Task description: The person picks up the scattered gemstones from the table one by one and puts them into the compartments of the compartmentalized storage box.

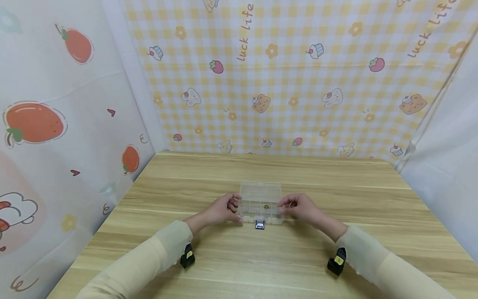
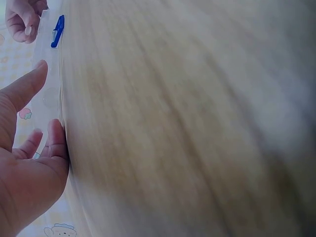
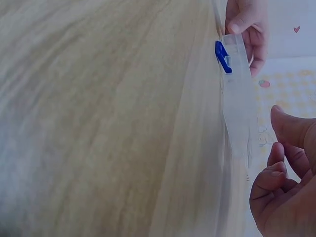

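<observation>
A clear plastic compartment box (image 1: pixel 254 210) lies on the table with its lid (image 1: pixel 260 192) swung up at the back. A blue-framed latch (image 1: pixel 259 224) hangs at the front, bright blue in the left wrist view. One compartment has a small brownish round piece (image 1: pixel 266 206) inside. My left hand (image 1: pixel 225 207) grips the left end, thumb at the front corner, fingers along the side and back. At the opposite end my right hand (image 1: pixel 301 206) holds the right wall by thumb and index fingertips, the other fingers curled in.
The box stands mid-way on a wood-grain table (image 1: pixel 231 265). A yellow checked curtain (image 1: pixel 284 83) closes the back, with a fruit-print curtain (image 1: pixel 93 124) at left and a pale one (image 1: pixel 444 153) at right. Small black wrist cameras (image 1: pixel 187 256) hang under both sleeves.
</observation>
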The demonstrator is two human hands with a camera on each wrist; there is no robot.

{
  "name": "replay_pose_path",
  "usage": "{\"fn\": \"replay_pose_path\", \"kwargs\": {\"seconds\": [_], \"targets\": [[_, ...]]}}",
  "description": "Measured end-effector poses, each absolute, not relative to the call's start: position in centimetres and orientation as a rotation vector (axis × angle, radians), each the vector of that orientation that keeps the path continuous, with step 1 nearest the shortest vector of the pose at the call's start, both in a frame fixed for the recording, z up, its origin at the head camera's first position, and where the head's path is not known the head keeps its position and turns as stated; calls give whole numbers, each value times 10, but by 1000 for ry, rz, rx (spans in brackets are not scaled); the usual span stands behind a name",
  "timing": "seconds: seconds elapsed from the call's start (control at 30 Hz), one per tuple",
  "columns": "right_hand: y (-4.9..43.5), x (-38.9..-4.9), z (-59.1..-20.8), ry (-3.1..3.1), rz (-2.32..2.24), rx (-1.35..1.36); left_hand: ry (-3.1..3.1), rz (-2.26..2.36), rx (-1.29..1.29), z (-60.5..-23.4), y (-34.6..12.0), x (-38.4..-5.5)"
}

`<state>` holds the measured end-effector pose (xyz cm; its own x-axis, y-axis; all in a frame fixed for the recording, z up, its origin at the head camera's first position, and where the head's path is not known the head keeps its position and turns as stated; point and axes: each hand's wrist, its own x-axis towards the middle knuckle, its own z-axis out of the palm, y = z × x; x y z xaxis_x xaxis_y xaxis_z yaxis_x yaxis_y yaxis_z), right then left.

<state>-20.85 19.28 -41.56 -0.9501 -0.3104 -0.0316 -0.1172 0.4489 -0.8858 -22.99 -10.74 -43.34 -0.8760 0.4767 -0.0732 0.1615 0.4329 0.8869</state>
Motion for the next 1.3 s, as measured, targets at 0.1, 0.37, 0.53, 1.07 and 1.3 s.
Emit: {"fn": "replay_pose_path", "kwargs": {"seconds": [0.1,0.37,0.53,1.07,1.3], "targets": [[191,-208,-417,2501,-1509,-376,2364,1434,552,-429,-107,-227],[189,-204,-417,2505,-1461,-383,2382,1403,517,-431,-108,-230],[187,-202,-415,2512,-1437,-373,2376,1403,510,-431,-107,-230],[189,-205,-421,2487,-1428,-432,2377,1402,520,-432,-108,-229],[189,-205,-422,2474,-1434,-445,2378,1404,527,-433,-107,-230]]}}
